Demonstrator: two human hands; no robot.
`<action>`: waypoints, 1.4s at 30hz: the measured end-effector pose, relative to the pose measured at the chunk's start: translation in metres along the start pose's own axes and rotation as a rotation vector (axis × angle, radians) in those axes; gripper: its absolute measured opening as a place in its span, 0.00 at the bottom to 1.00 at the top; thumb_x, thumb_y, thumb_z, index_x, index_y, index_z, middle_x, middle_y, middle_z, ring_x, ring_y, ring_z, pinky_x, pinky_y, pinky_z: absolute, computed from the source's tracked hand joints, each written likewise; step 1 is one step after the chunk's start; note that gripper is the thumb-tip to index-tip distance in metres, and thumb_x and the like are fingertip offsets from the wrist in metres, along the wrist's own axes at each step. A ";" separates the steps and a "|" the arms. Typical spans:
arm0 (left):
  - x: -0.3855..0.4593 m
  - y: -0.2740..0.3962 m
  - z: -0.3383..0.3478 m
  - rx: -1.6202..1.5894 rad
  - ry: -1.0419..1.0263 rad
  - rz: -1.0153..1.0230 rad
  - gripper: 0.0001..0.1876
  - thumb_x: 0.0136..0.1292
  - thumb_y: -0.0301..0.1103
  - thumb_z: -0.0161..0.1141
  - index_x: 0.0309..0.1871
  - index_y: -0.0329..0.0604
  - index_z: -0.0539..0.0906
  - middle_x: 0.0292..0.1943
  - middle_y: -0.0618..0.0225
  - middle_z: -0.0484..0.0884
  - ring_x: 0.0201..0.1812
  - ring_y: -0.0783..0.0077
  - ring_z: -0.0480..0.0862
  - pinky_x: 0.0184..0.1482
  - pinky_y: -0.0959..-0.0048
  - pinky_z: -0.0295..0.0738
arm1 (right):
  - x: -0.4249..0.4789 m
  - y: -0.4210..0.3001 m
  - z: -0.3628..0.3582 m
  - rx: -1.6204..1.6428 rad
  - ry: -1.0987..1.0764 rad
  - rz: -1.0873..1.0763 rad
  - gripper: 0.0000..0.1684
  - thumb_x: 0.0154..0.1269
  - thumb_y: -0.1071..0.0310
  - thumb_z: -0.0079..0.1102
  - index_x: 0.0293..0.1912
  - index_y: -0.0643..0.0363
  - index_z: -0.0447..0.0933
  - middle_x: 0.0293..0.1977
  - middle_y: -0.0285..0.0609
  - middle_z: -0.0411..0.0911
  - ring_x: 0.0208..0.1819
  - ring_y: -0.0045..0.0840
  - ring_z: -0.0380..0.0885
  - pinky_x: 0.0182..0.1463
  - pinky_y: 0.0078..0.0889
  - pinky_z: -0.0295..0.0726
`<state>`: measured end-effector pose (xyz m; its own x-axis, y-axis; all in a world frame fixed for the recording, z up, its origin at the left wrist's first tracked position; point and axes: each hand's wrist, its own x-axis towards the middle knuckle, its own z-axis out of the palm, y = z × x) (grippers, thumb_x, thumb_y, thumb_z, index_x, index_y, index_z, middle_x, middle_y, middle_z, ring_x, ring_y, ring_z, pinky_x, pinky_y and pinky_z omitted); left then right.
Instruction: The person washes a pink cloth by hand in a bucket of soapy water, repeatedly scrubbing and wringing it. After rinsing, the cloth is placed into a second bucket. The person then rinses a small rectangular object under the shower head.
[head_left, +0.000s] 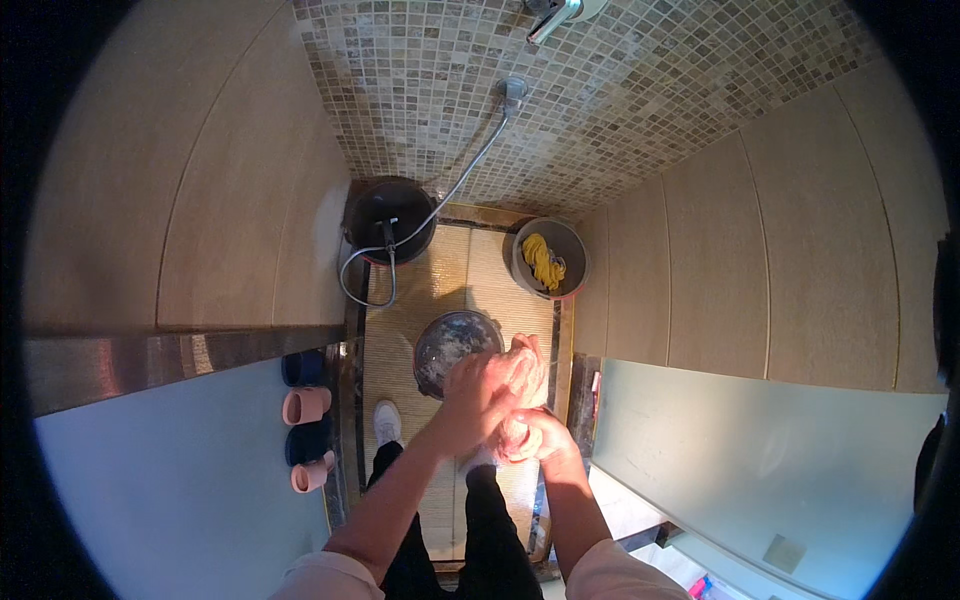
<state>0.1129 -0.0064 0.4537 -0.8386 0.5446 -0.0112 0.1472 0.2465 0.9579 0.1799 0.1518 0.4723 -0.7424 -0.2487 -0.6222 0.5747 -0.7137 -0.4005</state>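
A wet-looking pink cloth (517, 375) is bunched between my two hands, at chest height above the floor. My left hand (472, 401) lies over its left side with the fingers bent round it. From the lower right, my right hand (545, 431) grips the cloth's lower part, thumb across it. Just left of the cloth and lower down, a dark bucket (435, 337) stands on the floor, holding water with whitish foam; my left hand and the cloth hide part of its rim.
A black bucket (367, 202) at the back left holds a shower head (389, 232) on a metal hose (480, 155). A grey bucket (519, 259) with a yellow cloth (541, 261) stands at the back right. Slippers (304, 406) line the left side. Tiled walls and glass panels enclose the narrow floor.
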 end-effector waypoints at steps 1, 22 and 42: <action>0.015 0.029 -0.022 -0.132 -0.159 -0.083 0.28 0.59 0.38 0.58 0.61 0.38 0.68 0.57 0.53 0.69 0.61 0.57 0.65 0.63 0.63 0.58 | -0.004 -0.005 0.001 -0.017 -0.045 -0.001 0.30 0.52 0.67 0.64 0.54 0.65 0.67 0.39 0.46 0.78 0.35 0.30 0.80 0.36 0.30 0.81; 0.058 -0.014 0.007 -0.764 0.107 -0.329 0.12 0.44 0.19 0.65 0.30 0.41 0.74 0.23 0.75 0.74 0.28 0.80 0.76 0.31 0.77 0.72 | 0.017 -0.009 0.033 -0.554 0.256 -0.007 0.05 0.53 0.69 0.58 0.29 0.61 0.77 0.19 0.38 0.76 0.18 0.21 0.76 0.19 0.23 0.69; 0.081 -0.022 0.055 0.286 0.089 -0.581 0.18 0.59 0.42 0.57 0.27 0.32 0.81 0.28 0.42 0.80 0.36 0.42 0.81 0.40 0.54 0.76 | 0.035 -0.014 0.037 -1.860 0.537 0.108 0.27 0.56 0.44 0.51 0.44 0.56 0.79 0.38 0.54 0.80 0.42 0.45 0.80 0.45 0.43 0.78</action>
<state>0.0707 0.0768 0.4163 -0.8621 0.1933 -0.4684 -0.2193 0.6911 0.6887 0.1334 0.1288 0.4809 -0.7254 0.2160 -0.6535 0.4610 0.8576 -0.2282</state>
